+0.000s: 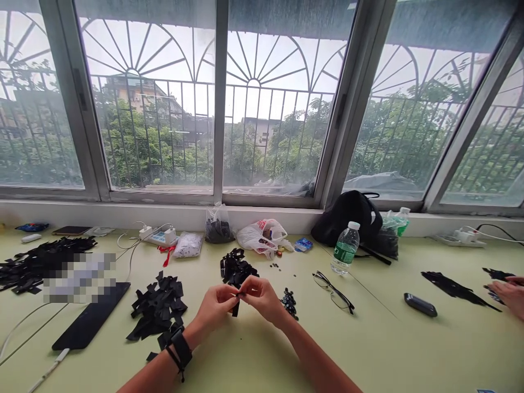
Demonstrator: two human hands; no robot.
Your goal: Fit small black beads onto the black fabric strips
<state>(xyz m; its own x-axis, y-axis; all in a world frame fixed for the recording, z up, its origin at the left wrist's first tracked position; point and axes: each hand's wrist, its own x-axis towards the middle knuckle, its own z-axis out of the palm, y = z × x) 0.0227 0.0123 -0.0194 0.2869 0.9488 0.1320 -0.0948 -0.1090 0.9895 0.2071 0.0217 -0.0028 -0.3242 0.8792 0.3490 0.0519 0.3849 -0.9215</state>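
Observation:
My left hand (215,307) and my right hand (261,299) meet at the middle of the table, their fingertips pinched together on a small black fabric strip (235,309) that hangs down between them. Most of the strip is hidden by the fingers. Just behind my hands lies a pile of black strips (235,266). Another pile of black fabric pieces (159,303) is left of my left hand, near the black wristband. Small dark round pieces (289,303) form a heap to the right of my right hand.
Eyeglasses (333,292), a water bottle (345,248) and a black case (420,304) stand or lie to the right. A tablet (92,316) with a cable is at left. Bags line the window side. Another person's hand (507,295) is at the far right edge.

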